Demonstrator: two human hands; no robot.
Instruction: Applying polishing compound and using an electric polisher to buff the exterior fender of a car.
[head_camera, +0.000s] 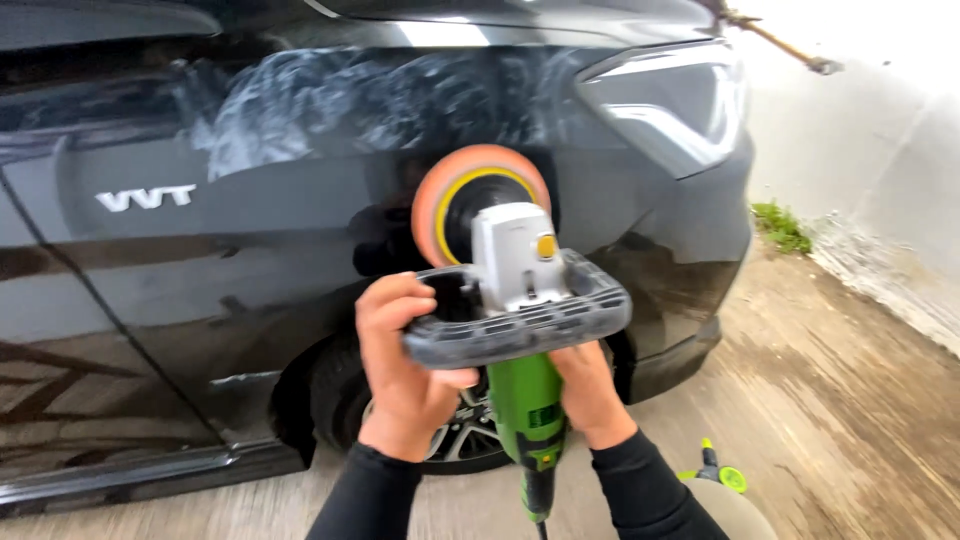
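we grip the green polisher (527, 400) with both hands, left hand (405, 375) clamped on its grey loop handle (520, 330), right hand (590, 390) seemingly wrapping the body; orange pad (470, 195) straight ahead against the black car's fender (300, 230).

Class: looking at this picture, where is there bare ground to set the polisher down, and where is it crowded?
Bare concrete lies right of the car's bumper, up to the wall. A narrower strip runs under the door sill at lower left. It is crowded by the wheel, where both hands grip the polisher, and by the sprayer.
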